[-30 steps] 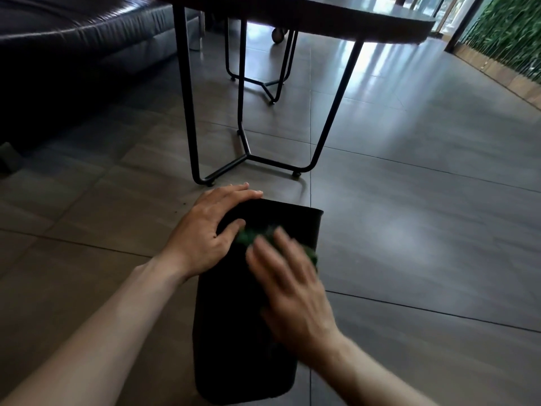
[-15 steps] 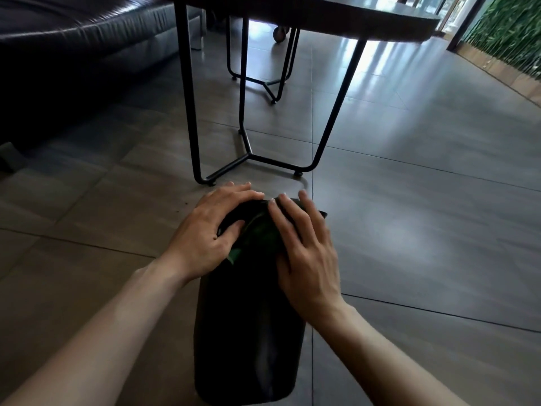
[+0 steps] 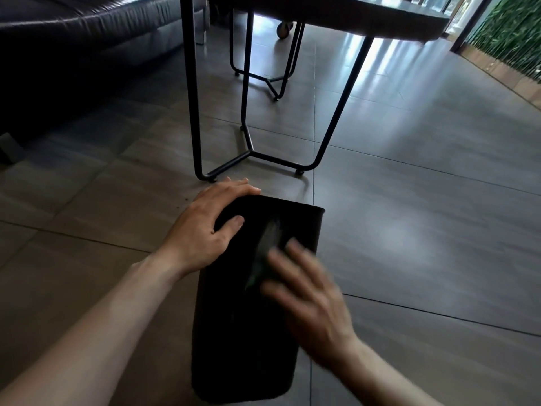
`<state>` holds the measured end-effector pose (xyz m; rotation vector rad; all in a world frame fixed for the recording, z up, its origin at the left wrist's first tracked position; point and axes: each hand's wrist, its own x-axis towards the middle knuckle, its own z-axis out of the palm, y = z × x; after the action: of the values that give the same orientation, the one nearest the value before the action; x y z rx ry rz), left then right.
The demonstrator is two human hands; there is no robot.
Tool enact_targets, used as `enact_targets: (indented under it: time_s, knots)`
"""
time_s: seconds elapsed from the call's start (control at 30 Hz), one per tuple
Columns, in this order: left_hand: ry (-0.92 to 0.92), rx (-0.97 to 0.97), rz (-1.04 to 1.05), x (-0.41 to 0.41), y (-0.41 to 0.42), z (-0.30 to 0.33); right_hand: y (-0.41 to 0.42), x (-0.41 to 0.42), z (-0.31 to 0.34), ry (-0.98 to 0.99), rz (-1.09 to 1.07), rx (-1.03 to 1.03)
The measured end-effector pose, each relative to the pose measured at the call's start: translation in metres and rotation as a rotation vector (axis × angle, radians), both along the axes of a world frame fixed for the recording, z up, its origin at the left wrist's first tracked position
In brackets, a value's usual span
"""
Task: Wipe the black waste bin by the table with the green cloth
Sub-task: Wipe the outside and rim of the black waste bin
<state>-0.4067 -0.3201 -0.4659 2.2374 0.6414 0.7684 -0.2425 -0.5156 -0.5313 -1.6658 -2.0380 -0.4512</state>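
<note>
The black waste bin (image 3: 234,332) lies on its side on the tiled floor, its open end pointing away from me toward the table legs. My left hand (image 3: 205,227) rests over the bin's far left corner, fingers curved round the rim edge and thumb on the upper wall. My right hand (image 3: 310,300) is motion-blurred on the bin's upper wall, fingers spread flat and pressing the green cloth (image 3: 265,253). Only a dark, blurred streak of the cloth shows beyond the fingertips; the remainder is hidden under the hand.
A dark table with black metal legs (image 3: 248,148) stands just beyond the bin. A dark leather sofa (image 3: 73,39) fills the upper left. A second metal frame (image 3: 263,77) and a castor wheel (image 3: 284,27) sit farther back. Green plants (image 3: 515,33) line the right wall.
My right hand has slid with the cloth from the bin's far rim back toward me along the upper wall. The left hand has kept its hold on the rim corner.
</note>
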Motion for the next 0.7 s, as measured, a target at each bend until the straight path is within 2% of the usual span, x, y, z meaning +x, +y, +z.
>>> enact_targets:
  time_s: [0.1, 0.17, 0.33, 0.43, 0.5, 0.53, 0.6, 0.7]
  knots:
    - [-0.003, 0.000, -0.010, 0.006, -0.004, 0.002, 0.050, 0.008, 0.045, 0.280, -0.375, 0.057]
    - [-0.011, 0.008, 0.006, 0.007, -0.004, 0.004, 0.063, -0.004, 0.051, 0.322, -0.428, 0.049]
    - [0.006, 0.015, 0.031, 0.001, -0.001, 0.005, 0.016, -0.051, -0.007, 0.116, -0.162, -0.017]
    - [0.003, -0.018, 0.041, -0.003, -0.002, 0.005, -0.031, -0.070, -0.058, -0.149, 0.086, -0.053]
    - [0.002, -0.034, 0.025, -0.005, -0.003, 0.006, -0.049, -0.064, -0.069, -0.329, 0.168, -0.116]
    - [0.001, -0.034, 0.022, -0.005, -0.003, 0.006, -0.049, -0.055, -0.067, -0.351, 0.190, -0.132]
    - [0.000, -0.029, 0.033, -0.007, -0.001, 0.005, -0.032, -0.033, -0.045, -0.276, 0.204, -0.083]
    - [-0.002, -0.012, 0.018, -0.007, -0.003, 0.006, 0.018, -0.008, 0.007, -0.022, 0.033, 0.013]
